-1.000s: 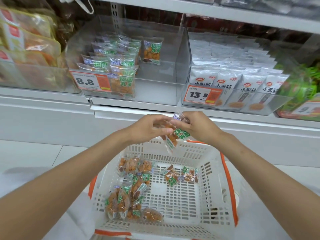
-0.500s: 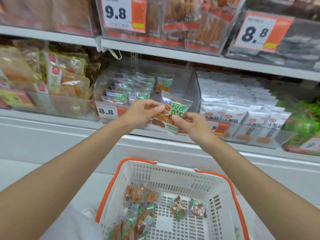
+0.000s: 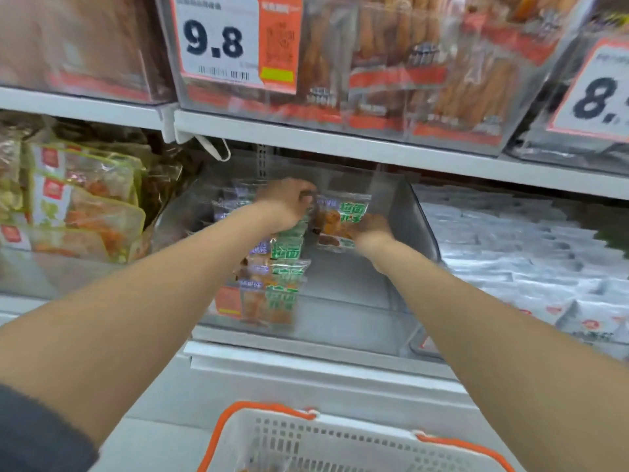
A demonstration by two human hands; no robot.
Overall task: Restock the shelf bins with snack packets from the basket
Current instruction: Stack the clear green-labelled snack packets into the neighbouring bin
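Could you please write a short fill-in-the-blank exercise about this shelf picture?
The left hand and right hand hold a snack packet in the clear bin below the price tag reading ____.
The basket has an ____ rim.
The cut-off tag at the right starts with the digit ____.
Missing words: 9.8; orange; 8.

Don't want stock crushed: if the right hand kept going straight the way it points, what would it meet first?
The packet that the right hand grips lies directly ahead. Beyond it, probably the bin's clear back wall, though blur leaves depth unclear.
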